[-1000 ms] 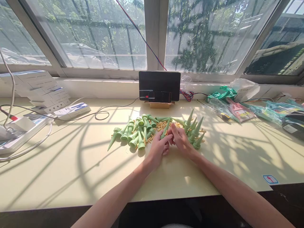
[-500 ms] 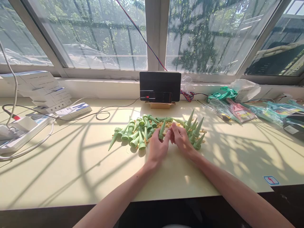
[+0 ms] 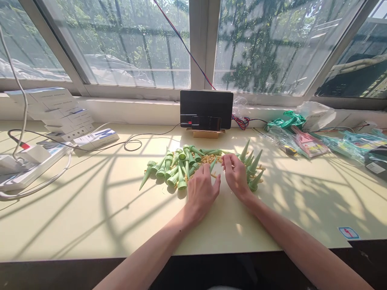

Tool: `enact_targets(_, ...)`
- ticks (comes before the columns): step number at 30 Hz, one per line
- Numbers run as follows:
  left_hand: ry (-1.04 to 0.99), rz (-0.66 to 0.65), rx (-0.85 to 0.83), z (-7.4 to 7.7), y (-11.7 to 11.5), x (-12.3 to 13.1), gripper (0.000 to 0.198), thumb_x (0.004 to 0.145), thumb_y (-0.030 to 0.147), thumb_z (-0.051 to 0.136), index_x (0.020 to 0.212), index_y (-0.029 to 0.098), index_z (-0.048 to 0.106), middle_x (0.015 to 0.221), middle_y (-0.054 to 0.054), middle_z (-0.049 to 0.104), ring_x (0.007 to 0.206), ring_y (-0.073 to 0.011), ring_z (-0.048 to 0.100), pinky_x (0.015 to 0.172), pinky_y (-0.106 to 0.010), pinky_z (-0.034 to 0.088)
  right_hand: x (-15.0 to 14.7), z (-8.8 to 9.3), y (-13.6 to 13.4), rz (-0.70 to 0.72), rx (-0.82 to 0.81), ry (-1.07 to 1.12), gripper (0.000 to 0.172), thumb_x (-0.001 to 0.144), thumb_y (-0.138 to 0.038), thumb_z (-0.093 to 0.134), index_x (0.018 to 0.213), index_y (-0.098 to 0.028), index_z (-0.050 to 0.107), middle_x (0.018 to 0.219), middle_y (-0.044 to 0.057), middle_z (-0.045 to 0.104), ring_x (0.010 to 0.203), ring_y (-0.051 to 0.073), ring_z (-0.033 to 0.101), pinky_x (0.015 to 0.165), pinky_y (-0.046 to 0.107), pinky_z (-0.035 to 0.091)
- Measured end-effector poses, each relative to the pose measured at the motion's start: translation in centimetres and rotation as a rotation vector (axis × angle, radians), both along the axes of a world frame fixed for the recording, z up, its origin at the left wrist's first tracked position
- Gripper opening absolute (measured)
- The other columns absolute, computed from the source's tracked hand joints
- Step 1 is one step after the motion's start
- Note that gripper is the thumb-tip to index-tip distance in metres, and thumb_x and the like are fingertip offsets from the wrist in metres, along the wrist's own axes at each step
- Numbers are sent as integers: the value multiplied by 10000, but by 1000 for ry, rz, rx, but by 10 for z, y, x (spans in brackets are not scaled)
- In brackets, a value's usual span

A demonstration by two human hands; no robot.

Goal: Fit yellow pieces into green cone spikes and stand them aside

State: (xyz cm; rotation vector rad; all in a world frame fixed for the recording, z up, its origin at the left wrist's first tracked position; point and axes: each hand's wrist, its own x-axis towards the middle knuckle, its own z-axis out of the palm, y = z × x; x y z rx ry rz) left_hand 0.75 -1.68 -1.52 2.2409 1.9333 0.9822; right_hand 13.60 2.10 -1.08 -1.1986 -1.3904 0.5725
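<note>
A heap of green plastic cone spikes (image 3: 173, 167) lies on the pale yellow table (image 3: 90, 213), mixed with small yellow pieces (image 3: 208, 158). More green cones (image 3: 254, 167) stand point-up at the right of the heap. My left hand (image 3: 201, 191) is curled, knuckles up, around a green cone (image 3: 213, 164) whose tip pokes out past the fingers. My right hand (image 3: 237, 177) rests just right of it, fingers bent and reaching down among the yellow pieces beside the upright cones. Whether it holds one is hidden.
A dark tablet (image 3: 206, 108) with a phone (image 3: 206, 123) in front stands at the window sill. Papers (image 3: 57, 108), a power strip (image 3: 27, 161) and cables lie at the left. Plastic bags (image 3: 302, 133) with packaged items are at the right. The table's front edge runs near my forearms.
My hands have parted a little. The left hand lowered the cone, which stood upright half a second ago, and curled over it. The right hand moved right toward the upright cones.
</note>
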Motion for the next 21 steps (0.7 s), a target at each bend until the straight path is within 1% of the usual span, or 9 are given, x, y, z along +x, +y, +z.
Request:
enact_targets(3, 179, 16, 22, 3, 0, -1, 145, 974, 311, 624, 991, 172, 661, 1022, -113, 699, 938, -271, 675, 717, -355, 494, -1, 3, -1, -23, 18, -46, 385, 1034, -538, 433, 853, -240, 595, 801, 56, 672, 757, 218, 620, 695, 344, 515)
enact_targets(5, 252, 26, 2, 5, -1, -2, 179, 976, 341, 635, 965, 166, 675, 996, -114, 687, 940, -278, 654, 749, -373, 503, -2, 3, -1, -17, 16, -65, 386, 1028, -543, 434, 862, -235, 598, 817, 66, 688, 787, 227, 634, 711, 350, 520)
enact_targets(8, 301, 24, -39, 5, -1, -2, 241, 981, 395, 642, 977, 160, 696, 977, -115, 684, 961, -293, 635, 791, -398, 511, -3, 2, 0, 8, 9, -86, 388, 1019, -552, 436, 858, -234, 590, 822, 71, 691, 788, 233, 634, 695, 349, 517)
enact_targets(12, 330, 18, -104, 4, 1, -2, 297, 976, 443, 655, 1060, 163, 705, 1004, -117, 692, 985, -306, 624, 795, -414, 513, -3, 1, 2, 36, -3, -103, 382, 1017, -539, 434, 854, -230, 588, 831, 70, 685, 782, 233, 627, 667, 344, 502)
enact_targets(15, 339, 14, -102, 4, 1, -3, 302, 969, 451, 666, 1085, 174, 698, 1012, -115, 692, 972, -304, 617, 789, -411, 506, -3, 2, 3, 44, -5, -118, 368, 1018, -522, 434, 857, -230, 589, 820, 65, 679, 769, 230, 617, 668, 343, 497)
enact_targets(18, 323, -4, -51, 4, 1, -3, 284, 963, 438, 673, 1060, 172, 693, 1001, -117, 681, 947, -296, 617, 786, -397, 496, -2, 2, 3, 50, -6, -120, 350, 1021, -506, 440, 850, -237, 585, 811, 61, 672, 756, 224, 610, 668, 339, 496)
enact_targets(21, 223, -46, 68, 2, -1, -4, 244, 983, 399, 630, 1083, 184, 688, 998, -107, 666, 916, -270, 628, 757, -358, 478, -2, 1, 4, 48, 0, -106, 362, 1022, -524, 441, 839, -243, 576, 815, 63, 669, 781, 229, 615, 680, 338, 501)
